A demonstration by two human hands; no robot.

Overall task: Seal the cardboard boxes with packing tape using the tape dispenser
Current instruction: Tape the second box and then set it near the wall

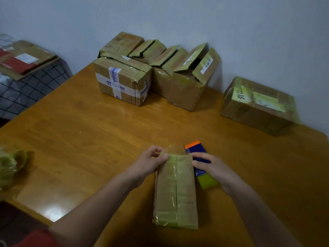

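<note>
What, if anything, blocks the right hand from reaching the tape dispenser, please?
Probably nothing, so yes: the right hand is directly over the tape dispenser, which lies beside the small box.

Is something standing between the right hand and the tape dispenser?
Nothing visible does. The blue plastic tape dispenser with orange and yellow-green ends lies on the table right beside the small flat brown cardboard box, partly under the right hand, whose fingertips touch the box's far corner.
</note>
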